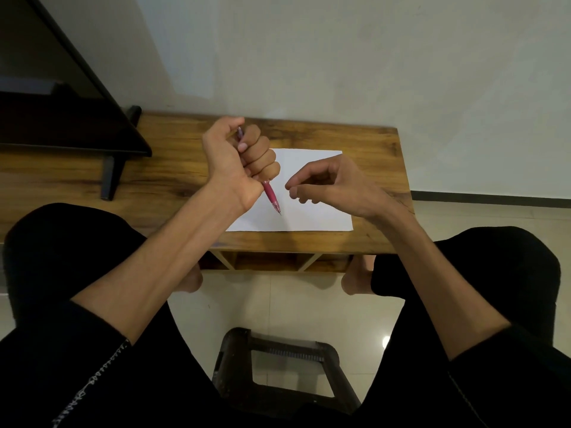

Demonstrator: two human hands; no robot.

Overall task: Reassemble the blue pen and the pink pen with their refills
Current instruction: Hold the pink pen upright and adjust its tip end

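Note:
My left hand point(238, 159) is closed in a fist around the pink pen point(271, 197), held above the white sheet of paper point(312, 208). The pen's pink grip and metal tip stick out below the fist, pointing down toward the paper. A purplish upper end shows above the thumb. My right hand point(327, 183) hovers just right of the pen tip with fingers loosely curled and nothing in it. No blue pen shows in the head view.
The paper lies on a low wooden table point(173, 171) with open compartments under its front edge. A black monitor on a stand point(61, 118) occupies the table's left part. A dark stool point(278, 369) sits between my knees on the tiled floor.

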